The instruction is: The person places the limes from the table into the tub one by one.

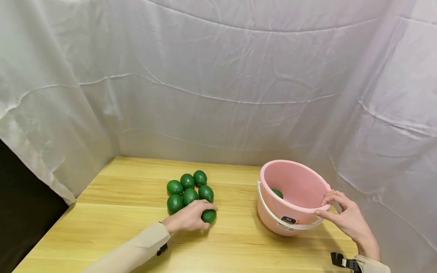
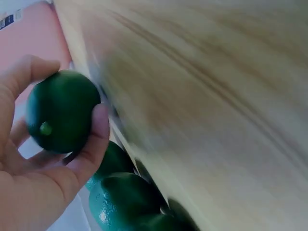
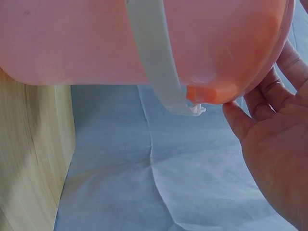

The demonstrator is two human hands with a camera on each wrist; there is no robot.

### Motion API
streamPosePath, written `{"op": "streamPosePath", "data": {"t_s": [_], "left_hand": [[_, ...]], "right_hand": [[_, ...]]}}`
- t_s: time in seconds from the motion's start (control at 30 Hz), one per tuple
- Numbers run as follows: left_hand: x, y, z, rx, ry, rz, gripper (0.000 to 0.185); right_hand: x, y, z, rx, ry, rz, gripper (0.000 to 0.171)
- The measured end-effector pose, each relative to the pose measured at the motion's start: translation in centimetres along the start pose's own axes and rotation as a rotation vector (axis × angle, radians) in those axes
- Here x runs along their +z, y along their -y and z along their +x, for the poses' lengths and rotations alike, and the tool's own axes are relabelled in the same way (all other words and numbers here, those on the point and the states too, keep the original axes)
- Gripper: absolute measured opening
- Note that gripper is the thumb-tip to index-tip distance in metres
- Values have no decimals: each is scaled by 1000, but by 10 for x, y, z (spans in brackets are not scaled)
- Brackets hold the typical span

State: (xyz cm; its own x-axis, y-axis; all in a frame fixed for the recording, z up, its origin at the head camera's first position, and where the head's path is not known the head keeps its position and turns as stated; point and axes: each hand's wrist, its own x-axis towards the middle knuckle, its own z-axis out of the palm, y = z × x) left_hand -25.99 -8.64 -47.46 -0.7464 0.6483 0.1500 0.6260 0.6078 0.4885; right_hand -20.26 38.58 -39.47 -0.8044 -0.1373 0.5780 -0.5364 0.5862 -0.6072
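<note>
My left hand grips a dark green lime between thumb and fingers, at the near right corner of a group of several more limes. In the left wrist view the held lime shows a pale stem nub. A pink bucket stands at the right, leaning somewhat towards my right hand. That hand pinches its rim, thumb outside and fingertips over the edge. One lime shows inside the bucket; part of the interior is hidden by the near wall.
The bucket's white handle hangs down across its near side. Everything rests on a wooden table. Pale cloth hangs behind and along both sides. A dark area lies past the left table edge.
</note>
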Motion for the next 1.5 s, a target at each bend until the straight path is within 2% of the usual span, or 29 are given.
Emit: {"op": "streamPosePath", "data": {"t_s": [0.1, 0.23, 0.33, 0.5, 0.67, 0.87, 1.1, 1.23, 1.37, 1.5], "left_hand": [[-1, -3, 3, -27, -69, -46, 59], [-4, -8, 10, -79, -214, -112, 58], [-7, -11, 14, -88, -309, -128, 55], [-11, -18, 19, -110, -384, -154, 53], [-14, -24, 23, -151, -409, -230, 49], [-20, -29, 28, -205, -400, -305, 40], [-20, -30, 32, -190, -388, -361, 47], [-19, -32, 35, -202, -371, -401, 45], [-19, -35, 38, -216, -393, -447, 42], [-20, -39, 42, -223, -422, -453, 44]], "right_hand": [[0, 1, 0, -1, -1, 0, 29], [0, 1, 2, -8, -1, -3, 30], [0, 2, 2, -3, 0, -3, 29], [0, 1, 0, 1, 1, -4, 29], [0, -1, 1, -20, -3, -8, 31], [-2, -2, 2, -30, -3, -12, 31], [0, -1, 1, -16, 4, 1, 30], [0, -2, -1, -13, 5, 7, 29], [-1, -3, -2, -14, -4, 4, 30], [1, -3, -2, -13, -1, 4, 30]]}}
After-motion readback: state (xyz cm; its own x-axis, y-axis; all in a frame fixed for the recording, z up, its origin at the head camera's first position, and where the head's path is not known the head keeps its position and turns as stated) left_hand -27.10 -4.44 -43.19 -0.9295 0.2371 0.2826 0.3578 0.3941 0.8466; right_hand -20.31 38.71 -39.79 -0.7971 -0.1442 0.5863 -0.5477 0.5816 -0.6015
